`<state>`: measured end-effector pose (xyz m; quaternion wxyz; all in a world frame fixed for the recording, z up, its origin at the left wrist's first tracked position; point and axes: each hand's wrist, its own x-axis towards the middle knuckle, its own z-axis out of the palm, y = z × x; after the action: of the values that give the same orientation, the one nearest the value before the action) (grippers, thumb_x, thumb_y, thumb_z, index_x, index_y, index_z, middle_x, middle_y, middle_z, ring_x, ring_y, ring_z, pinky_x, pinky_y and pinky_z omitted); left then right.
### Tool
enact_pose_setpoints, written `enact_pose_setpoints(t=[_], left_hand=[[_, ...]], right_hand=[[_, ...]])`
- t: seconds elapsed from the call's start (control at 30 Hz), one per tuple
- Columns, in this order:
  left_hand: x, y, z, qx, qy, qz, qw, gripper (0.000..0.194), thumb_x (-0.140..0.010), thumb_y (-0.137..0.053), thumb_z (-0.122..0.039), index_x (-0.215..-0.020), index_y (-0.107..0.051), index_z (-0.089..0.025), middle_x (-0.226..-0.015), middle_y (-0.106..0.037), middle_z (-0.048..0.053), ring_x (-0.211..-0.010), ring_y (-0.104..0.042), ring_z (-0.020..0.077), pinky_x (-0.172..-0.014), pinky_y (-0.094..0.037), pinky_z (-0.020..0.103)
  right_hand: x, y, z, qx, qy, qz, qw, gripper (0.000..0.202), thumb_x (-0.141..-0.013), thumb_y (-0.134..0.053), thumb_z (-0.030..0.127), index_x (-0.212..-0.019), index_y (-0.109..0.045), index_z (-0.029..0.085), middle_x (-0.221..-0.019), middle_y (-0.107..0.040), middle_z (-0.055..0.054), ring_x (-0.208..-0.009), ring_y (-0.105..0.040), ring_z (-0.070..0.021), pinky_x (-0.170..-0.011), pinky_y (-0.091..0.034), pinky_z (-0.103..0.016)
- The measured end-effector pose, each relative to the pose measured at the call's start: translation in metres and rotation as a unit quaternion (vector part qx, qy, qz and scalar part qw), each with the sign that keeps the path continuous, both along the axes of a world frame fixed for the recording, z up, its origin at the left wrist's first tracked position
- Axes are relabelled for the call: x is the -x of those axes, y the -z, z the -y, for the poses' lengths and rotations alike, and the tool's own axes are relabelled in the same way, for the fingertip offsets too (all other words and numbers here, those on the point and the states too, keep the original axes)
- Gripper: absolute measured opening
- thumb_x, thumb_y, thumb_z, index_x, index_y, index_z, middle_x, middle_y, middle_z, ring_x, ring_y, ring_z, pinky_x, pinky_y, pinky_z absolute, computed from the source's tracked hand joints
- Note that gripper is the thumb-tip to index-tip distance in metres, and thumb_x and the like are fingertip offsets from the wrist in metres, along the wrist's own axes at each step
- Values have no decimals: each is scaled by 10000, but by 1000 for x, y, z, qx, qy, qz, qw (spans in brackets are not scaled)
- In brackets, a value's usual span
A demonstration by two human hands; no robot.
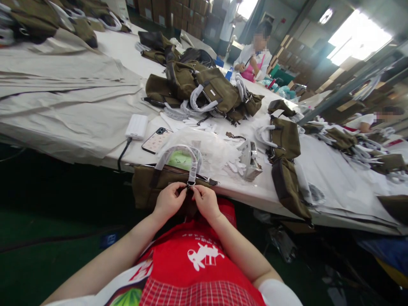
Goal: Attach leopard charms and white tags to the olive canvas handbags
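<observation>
An olive canvas handbag (143,187) hangs over the table's near edge, its zipped top facing up. White wrapping covers its upright handles (193,168). At the base of the right-hand handle, a metal ring (191,183) shows just above my fingertips. My left hand (169,199) is closed, thumb and finger pinching at a tiny dark piece by that ring. From the other side, my right hand (206,201) pinches at the same spot, its fingertips almost touching the left ones. What exactly lies between the fingers is too small to make out.
Behind the handbag lie a clear plastic bag (210,148), a phone (157,140), a white power bank (137,126) and a metal box (253,163). Olive handbags (216,91) are piled farther back; others (288,182) lie right. A co-worker (255,59) stands across the table.
</observation>
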<state>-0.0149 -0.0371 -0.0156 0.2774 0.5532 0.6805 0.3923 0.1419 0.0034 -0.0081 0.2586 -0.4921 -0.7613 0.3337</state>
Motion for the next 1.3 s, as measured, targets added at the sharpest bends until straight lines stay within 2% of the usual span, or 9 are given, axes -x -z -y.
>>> enact_pose_setpoints(t=[0.1,0.27,0.47,0.67,0.87,1.0,1.17,1.23,1.3], left_hand=[[3,3,-2,19,8,34,999,247,-827,-554,-414,-906,-677,-215,-760,-716,21,-600,-621,174,-598,-474,285],[6,14,-10,4,22,148,989,264,-797,-593,-403,-922,-673,-185,-835,-739,49,-752,-688,197,-699,-526,285],[6,16,-12,24,23,151,988,309,-773,-602,-409,-928,-725,-171,-868,-764,66,-796,-706,223,-755,-542,314],[7,10,-10,11,33,93,995,277,-777,-589,-370,-922,-738,-186,-877,-767,52,-791,-706,219,-750,-534,309],[15,13,-16,15,41,101,994,257,-791,-579,-352,-914,-743,-198,-854,-766,32,-782,-706,206,-739,-529,288],[17,9,-16,14,44,36,998,267,-805,-571,-352,-947,-746,-210,-905,-768,35,-827,-706,218,-766,-523,303],[11,-6,-9,-29,28,-81,996,259,-848,-538,-344,-967,-729,-214,-999,-752,55,-936,-686,238,-846,-497,328],[8,-9,-8,-30,17,-93,995,247,-856,-523,-332,-960,-713,-214,-987,-748,59,-921,-684,244,-832,-492,338],[6,-8,-10,-13,10,-82,997,226,-851,-511,-316,-934,-694,-214,-934,-742,62,-871,-681,253,-791,-488,352]], right_hand=[[-1,0,1,3,12,-1,1000,232,-949,-491,271,-877,-704,215,-649,-687,3,-631,-645,-156,-679,-463,-242],[1,1,1,-1,26,9,1000,224,-947,-503,278,-833,-686,216,-650,-697,4,-627,-648,-152,-661,-458,-233],[3,2,1,-19,41,18,999,230,-942,-507,273,-825,-693,204,-666,-701,-5,-631,-646,-154,-642,-446,-230],[2,1,0,2,26,-9,1000,239,-941,-504,297,-836,-700,210,-617,-681,11,-602,-638,-147,-640,-447,-230],[-3,4,-6,63,15,-66,996,252,-921,-508,334,-815,-695,204,-588,-647,19,-581,-597,-137,-640,-441,-235],[-2,11,-9,153,11,-166,974,242,-876,-543,374,-795,-673,187,-539,-600,30,-514,-518,-117,-597,-413,-231],[1,18,-11,257,18,-235,937,296,-818,-573,465,-780,-641,180,-502,-541,48,-412,-341,-83,-465,-283,-220],[0,17,-11,262,11,-215,941,305,-836,-550,467,-784,-642,181,-496,-529,48,-411,-349,-88,-464,-289,-222],[-2,12,-10,205,8,-155,966,293,-879,-513,423,-770,-649,188,-508,-544,37,-454,-433,-108,-516,-355,-230]])
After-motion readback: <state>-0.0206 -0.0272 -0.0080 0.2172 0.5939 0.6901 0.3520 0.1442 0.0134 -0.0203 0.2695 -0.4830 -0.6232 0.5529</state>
